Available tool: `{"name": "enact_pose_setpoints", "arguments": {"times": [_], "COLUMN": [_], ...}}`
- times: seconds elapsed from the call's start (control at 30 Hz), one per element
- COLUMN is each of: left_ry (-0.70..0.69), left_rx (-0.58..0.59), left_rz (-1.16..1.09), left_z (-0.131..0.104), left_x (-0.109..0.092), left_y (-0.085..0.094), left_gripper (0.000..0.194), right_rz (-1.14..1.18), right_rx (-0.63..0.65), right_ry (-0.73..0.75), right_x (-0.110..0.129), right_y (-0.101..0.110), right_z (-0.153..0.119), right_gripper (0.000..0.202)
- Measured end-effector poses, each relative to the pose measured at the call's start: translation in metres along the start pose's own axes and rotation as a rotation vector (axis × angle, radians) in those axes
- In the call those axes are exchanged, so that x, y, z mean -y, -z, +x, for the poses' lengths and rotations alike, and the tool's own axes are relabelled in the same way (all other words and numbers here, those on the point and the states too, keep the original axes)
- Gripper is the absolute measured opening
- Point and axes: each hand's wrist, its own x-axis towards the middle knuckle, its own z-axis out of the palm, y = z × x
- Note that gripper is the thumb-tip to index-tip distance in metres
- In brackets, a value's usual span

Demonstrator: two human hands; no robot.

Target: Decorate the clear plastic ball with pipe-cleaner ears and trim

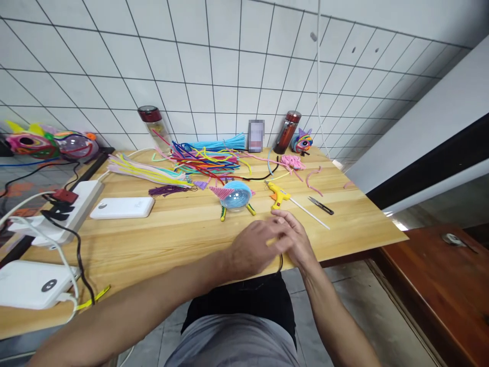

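Observation:
My left hand (255,247) reaches across my right hand (300,242) at the table's front edge. The left hand's fingers are apart, slightly blurred, and overlap the right palm. The right hand is turned palm up with its fingers partly stretched out. I see nothing held in either hand, though the place where they meet is partly hidden. Just beyond stands a clear ball figure (239,200) with a light blue pipe-cleaner top, pink striped cones and green-yellow legs. A yellow hot glue gun (279,195) with a white glue stick lies beyond the right hand.
Thread snips (321,205) lie at the right. Pipe cleaners (206,160) are heaped at the back, near two bottles (287,133) and a phone (256,136). At the left are a white power bank (122,208), a power strip (76,211) and cables.

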Motion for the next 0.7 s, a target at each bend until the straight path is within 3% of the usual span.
{"name": "enact_pose_setpoints", "arguments": {"times": [0.07, 0.17, 0.37, 0.47, 0.6, 0.7], "left_ry": [-0.151, -0.166, -0.189, -0.105, 0.031, 0.099], "left_rx": [-0.039, -0.065, 0.099, 0.158, 0.189, 0.042], "left_rz": [0.116, 0.169, -0.072, -0.273, -0.371, -0.233], "left_z": [0.013, 0.021, 0.009, 0.01, 0.014, 0.003], "left_x": [-0.005, -0.005, -0.003, -0.004, -0.001, 0.006], "left_y": [-0.007, -0.013, -0.011, -0.006, 0.013, 0.035], "left_gripper": [0.038, 0.047, 0.023, 0.02, 0.027, 0.027], "right_rz": [0.086, 0.065, -0.104, -0.085, -0.163, -0.246], "right_rx": [0.053, 0.034, -0.208, -0.242, -0.166, -0.092], "right_ry": [-0.057, -0.009, 0.083, 0.125, 0.184, 0.221], "right_x": [0.004, 0.008, -0.003, -0.005, 0.005, 0.015], "right_y": [0.0, 0.015, 0.051, 0.049, 0.033, 0.02], "right_z": [-0.008, -0.016, 0.002, 0.017, 0.034, 0.045], "right_gripper": [0.043, 0.043, 0.035, 0.035, 0.034, 0.028]}}
